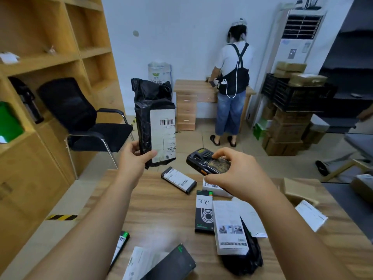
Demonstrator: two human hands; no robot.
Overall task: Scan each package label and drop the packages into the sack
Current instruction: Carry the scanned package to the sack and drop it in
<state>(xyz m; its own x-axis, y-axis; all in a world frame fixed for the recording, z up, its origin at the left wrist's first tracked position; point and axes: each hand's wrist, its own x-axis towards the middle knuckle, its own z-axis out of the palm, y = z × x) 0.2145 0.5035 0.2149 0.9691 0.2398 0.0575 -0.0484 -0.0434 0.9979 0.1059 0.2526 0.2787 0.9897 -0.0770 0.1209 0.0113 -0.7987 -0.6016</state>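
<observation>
While the left hand (134,156) grips the black package (154,122) upright above the worktop (161,209), label facing the scanner (209,161) clasped in the right hand (236,172), scanning seems underway; dropping it into the sack likely follows.

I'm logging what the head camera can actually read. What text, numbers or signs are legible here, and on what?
"上" plus another handwritten character I cannot make out: white sticker on the black-and-green box on the table.
Barcode and print on the black package's label, held in the left hand: too small to read.
Handheld scanner in the right hand: nothing legible.
Labels on the other packages: blurred.
</observation>
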